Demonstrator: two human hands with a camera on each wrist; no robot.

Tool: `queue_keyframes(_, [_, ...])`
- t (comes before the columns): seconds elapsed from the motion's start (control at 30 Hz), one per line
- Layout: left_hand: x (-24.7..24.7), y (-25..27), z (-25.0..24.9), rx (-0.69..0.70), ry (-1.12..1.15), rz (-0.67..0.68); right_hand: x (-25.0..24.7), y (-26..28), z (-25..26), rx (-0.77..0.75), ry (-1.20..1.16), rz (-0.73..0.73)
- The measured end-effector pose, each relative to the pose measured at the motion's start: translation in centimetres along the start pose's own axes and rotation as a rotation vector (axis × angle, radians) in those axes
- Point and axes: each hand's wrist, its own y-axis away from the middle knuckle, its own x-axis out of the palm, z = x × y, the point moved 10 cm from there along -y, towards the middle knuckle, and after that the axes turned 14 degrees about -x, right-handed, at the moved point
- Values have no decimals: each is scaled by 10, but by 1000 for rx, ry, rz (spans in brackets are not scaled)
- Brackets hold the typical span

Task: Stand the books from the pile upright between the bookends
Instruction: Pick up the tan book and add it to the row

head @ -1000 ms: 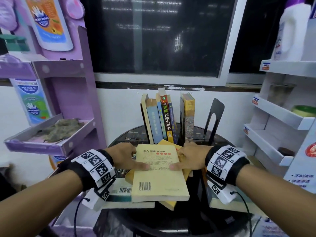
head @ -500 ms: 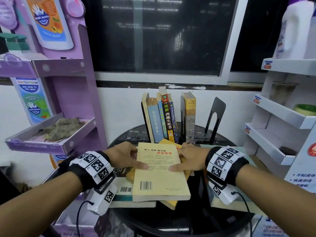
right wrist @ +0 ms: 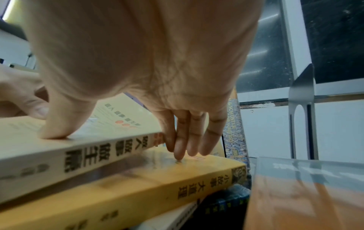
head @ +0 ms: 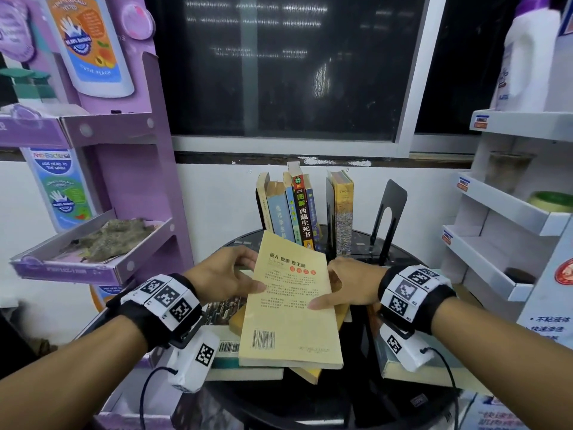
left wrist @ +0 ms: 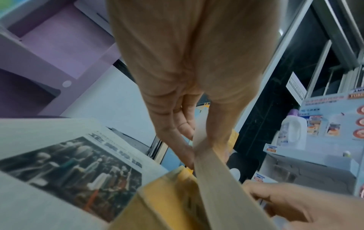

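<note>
1. While both hands grasp it from either side, the pale yellow book (head: 291,305) sits tilted, its far end raised off the pile (head: 248,364) and its near end, with the barcode, low over the books beneath.
2. Left hand (head: 223,277): thumb on the cover, fingers under the left edge; it is grasping the pale yellow book. The left wrist view shows fingers and thumb pinching the page edge.
3. Right hand (head: 350,283): thumb pressed on the cover, fingers tucked beneath the spine side, grasping the same book. In the right wrist view the fingertips (right wrist: 178,154) touch the cover of the orange-yellow book (right wrist: 157,183) directly below.
4. Pile, remaining: the orange-yellow book, a book with a dark photographic cover (left wrist: 69,175), and a lower white-edged book with a barcode (head: 228,347), all lying flat on the round black table (head: 310,408).
5. Upright row (head: 297,209): several books standing at the table's far side, leaning slightly, spines toward the viewer.
6. Black bookend (head: 387,218): upright at the right of the row, with a gap between it and the nearest standing book (head: 342,212).
7. Another flat book (head: 418,373) lies under the right wrist, at the table's right edge.
8. Surroundings: purple display shelf (head: 93,265) on the left, white shelf unit (head: 502,212) on the right, dark window (head: 279,72) behind.
</note>
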Motion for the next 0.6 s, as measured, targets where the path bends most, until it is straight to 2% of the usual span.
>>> queue_keyframes(0.1, [-7, 0, -15, 51, 34, -11, -12, 1, -19, 60, -78, -149])
queue_keyframes(0.17, [-12, 1, -26, 88, 73, -29, -28, 6, -17, 47, -122, -268])
queue_keyframes(0.4, [-42, 7, -66, 274, 78, -230, -91, 24, -3, -38, -272, -702])
queue_keyframes(0.6, [-45, 2, -69, 330, -26, -295, -101, 28, 6, -105, -301, -760])
